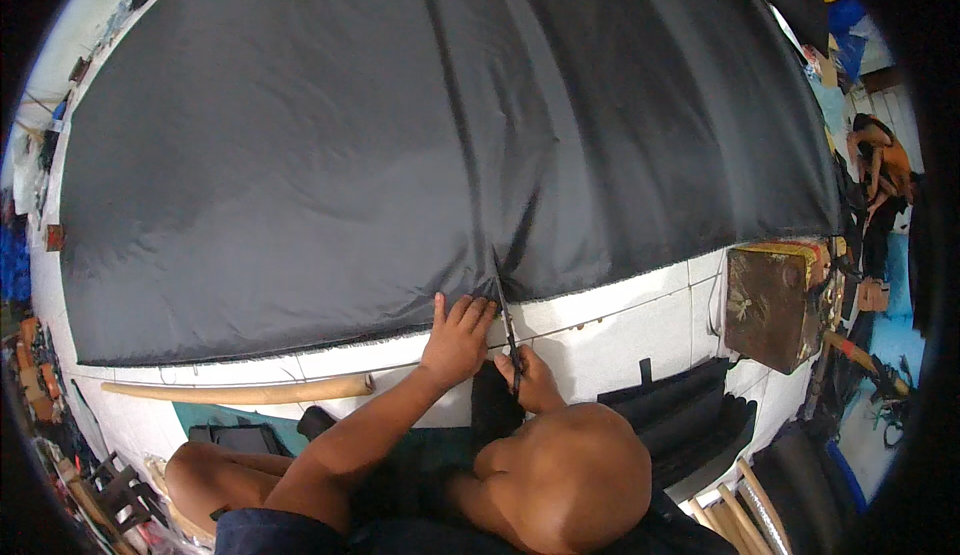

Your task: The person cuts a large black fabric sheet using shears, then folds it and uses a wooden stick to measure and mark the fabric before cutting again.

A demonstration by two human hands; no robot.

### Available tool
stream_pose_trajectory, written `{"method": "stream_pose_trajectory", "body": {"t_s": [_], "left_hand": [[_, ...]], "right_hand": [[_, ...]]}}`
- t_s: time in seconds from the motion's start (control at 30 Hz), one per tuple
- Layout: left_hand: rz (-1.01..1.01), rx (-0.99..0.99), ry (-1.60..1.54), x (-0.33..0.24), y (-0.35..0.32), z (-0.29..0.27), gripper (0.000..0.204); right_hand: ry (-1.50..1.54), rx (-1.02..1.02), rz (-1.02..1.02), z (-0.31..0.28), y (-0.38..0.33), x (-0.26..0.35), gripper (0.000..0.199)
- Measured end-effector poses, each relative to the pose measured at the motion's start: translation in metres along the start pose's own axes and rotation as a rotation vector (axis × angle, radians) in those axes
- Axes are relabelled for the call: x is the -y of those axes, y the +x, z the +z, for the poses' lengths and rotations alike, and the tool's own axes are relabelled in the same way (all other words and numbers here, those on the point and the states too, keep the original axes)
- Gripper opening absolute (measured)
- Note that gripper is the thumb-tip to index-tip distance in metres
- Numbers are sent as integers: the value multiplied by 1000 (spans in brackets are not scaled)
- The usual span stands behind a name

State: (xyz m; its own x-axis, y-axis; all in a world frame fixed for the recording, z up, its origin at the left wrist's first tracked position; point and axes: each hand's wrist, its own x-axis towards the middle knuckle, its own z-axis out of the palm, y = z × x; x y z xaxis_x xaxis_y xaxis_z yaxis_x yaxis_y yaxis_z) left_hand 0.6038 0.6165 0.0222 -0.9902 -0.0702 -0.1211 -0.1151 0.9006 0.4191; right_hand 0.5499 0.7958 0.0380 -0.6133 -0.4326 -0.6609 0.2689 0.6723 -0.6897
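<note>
A large sheet of black fabric (270,175) is spread over the pale tiled floor, its near edge slightly frayed. My left hand (462,340) rests on that edge, fingers stretched out and pressing the cloth down beside the cut. Closed around the handles of a pair of scissors (505,310) is my right hand (535,383). The blades point away from me and reach into the fabric at its near edge. Folds run from the blade tips toward the far side. My knee partly hides the right forearm.
A cardboard tube (240,392) lies on the floor at the left. To the right stands a worn brown box (775,305), with folded black material (680,425) nearer to me. Another person (882,165) bends over at the far right. Assorted clutter lines both sides.
</note>
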Motion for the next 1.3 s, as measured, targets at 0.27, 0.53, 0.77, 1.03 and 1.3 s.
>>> {"method": "stream_pose_trajectory", "body": {"t_s": [0.27,0.53,0.77,1.03,1.3], "left_hand": [[1,-22,16,1,-1,2,62],[3,44,3,-1,0,-5,66],[12,40,31,2,-2,0,69],[13,76,18,2,-3,0,62],[29,66,39,1,-1,-4,60]], "right_hand": [[0,-44,-56,1,1,-8,41],[16,-14,-164,-2,28,7,39],[53,-73,-117,2,47,23,41],[-10,-98,-167,4,53,18,43],[-12,-126,-173,-1,88,72,55]]}}
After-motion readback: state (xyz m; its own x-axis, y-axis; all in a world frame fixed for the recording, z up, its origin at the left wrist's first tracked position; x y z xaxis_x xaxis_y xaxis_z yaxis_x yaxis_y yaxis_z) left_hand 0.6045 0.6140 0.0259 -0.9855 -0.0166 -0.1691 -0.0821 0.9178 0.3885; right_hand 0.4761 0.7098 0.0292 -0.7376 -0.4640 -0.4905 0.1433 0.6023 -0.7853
